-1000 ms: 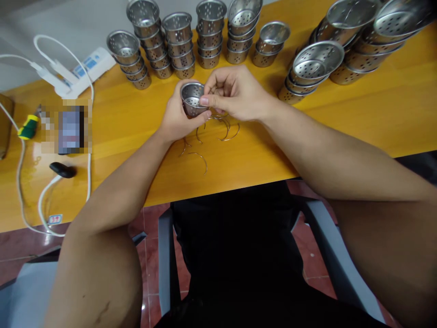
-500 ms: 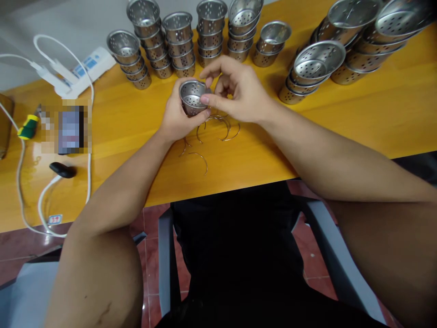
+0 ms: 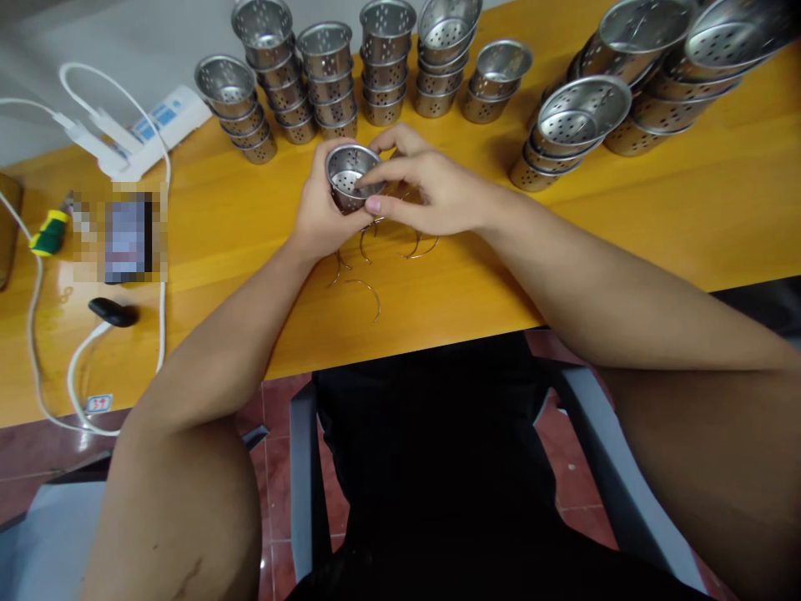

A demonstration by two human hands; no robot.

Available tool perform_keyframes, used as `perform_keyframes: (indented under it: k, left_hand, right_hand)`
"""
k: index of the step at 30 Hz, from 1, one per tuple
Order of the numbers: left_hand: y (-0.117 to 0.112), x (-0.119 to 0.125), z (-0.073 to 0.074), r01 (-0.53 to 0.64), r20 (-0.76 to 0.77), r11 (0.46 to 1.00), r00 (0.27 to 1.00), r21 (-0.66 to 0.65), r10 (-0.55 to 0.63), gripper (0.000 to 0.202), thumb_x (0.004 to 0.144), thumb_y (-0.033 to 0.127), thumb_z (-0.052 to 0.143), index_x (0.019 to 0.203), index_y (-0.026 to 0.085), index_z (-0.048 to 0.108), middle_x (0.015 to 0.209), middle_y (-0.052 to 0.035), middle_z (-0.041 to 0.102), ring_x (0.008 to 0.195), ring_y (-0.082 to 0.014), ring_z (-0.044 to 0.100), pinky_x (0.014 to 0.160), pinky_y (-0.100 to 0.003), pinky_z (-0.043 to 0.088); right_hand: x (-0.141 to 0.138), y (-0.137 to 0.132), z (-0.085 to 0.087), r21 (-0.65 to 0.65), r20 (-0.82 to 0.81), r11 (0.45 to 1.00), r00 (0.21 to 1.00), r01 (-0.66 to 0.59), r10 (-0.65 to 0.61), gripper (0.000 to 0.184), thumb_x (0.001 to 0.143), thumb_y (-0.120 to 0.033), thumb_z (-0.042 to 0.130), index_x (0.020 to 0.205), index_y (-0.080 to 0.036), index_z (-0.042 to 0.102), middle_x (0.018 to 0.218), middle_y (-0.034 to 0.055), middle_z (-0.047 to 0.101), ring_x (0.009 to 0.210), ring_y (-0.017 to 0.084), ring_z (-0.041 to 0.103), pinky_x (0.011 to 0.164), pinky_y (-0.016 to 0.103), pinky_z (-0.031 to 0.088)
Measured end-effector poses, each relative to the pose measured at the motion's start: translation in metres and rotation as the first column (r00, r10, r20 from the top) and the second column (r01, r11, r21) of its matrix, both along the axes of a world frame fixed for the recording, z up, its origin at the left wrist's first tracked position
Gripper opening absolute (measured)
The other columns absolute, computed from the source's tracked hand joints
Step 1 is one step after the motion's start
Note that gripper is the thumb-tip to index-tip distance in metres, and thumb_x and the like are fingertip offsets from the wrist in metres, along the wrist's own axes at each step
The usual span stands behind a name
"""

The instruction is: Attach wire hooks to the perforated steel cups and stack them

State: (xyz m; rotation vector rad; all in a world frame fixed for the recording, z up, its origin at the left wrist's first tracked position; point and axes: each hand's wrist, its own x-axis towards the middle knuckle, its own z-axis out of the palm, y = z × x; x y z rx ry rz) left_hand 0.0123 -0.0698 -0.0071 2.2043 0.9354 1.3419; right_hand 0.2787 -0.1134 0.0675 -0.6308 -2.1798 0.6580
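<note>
My left hand [image 3: 313,204] is wrapped around a small perforated steel strainer basket [image 3: 345,194] and holds it just above the table, its opening tilted toward me. At the basket's right side is my right hand [image 3: 416,179]. Its forefinger reaches over the rim into the basket while the thumb presses near the outer wall, so the rim sits between them. Whether a wire is also in those fingers is hidden. Thin curved metal wires [image 3: 377,305] lie on the table below and behind my hands, partly covered by them.
Stacks of strainer baskets [image 3: 335,88] line the back of the yellow table [image 3: 450,292], with larger stacks [image 3: 669,108] at the right. To the left are a power strip [image 3: 159,125] with white cables, a green-yellow handled tool [image 3: 50,234], a blurred phone-like object [image 3: 128,238] and a black object [image 3: 113,312].
My right hand has shifted slightly down, and its forefinger has moved from above the rim to inside the basket. My left hand still holds the basket in nearly the same place.
</note>
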Motion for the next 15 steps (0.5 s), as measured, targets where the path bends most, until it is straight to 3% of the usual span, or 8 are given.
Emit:
perform_keyframes:
  k: [3,6,12,15]
  left_hand:
    - [0.0054,-0.0009,-0.0054,0.112,0.075,0.989,0.99,0.092,-0.119,0.103,0.085,0.092,0.1,0.164,0.044,0.054,0.15,-0.0109,0.08,0.13,-0.0397,0.085,0.114,-0.064,0.075]
    - [0.0079,0.0004,-0.0096,0.193,0.145,0.97,0.966,0.15,-0.214,0.102,0.087,0.095,0.096,0.166,0.049,0.053,0.15,-0.0097,0.079,0.129,-0.0406,0.085,0.111,-0.066,0.076]
    - [0.0043,-0.001,-0.0096,0.08,0.021,0.997,0.997,-0.01,-0.08,0.106,0.088,0.088,0.104,0.167,0.042,0.052,0.155,-0.0117,0.079,0.14,-0.0387,0.083,0.126,-0.06,0.071]
    - [0.0045,-0.0026,-0.0095,0.1,0.032,0.995,0.995,-0.001,-0.1,0.104,0.089,0.086,0.105,0.168,0.042,0.053,0.155,-0.012,0.08,0.14,-0.0385,0.084,0.127,-0.061,0.071]
  right_hand:
    - [-0.0006,0.0008,-0.001,-0.022,0.023,1.0,1.0,0.002,-0.002,0.064,0.105,-0.096,0.086,0.13,-0.038,0.093,0.155,0.0136,0.075,0.158,0.047,0.064,0.138,0.066,0.059]
    - [-0.0012,-0.0003,0.0011,-0.025,0.021,1.0,1.0,-0.002,0.002,0.065,0.106,-0.098,0.084,0.131,-0.039,0.095,0.151,0.0133,0.076,0.161,0.047,0.063,0.14,0.068,0.058]
    - [-0.0039,-0.0039,0.0021,-0.034,0.068,0.999,0.998,-0.014,0.016,0.069,0.109,-0.101,0.074,0.136,-0.042,0.096,0.149,0.0145,0.076,0.168,0.048,0.057,0.142,0.07,0.057]
    - [-0.0045,-0.0039,0.0011,-0.016,0.047,1.0,0.999,-0.015,0.016,0.07,0.109,-0.1,0.076,0.137,-0.039,0.095,0.15,0.0164,0.074,0.164,0.049,0.059,0.141,0.071,0.058]
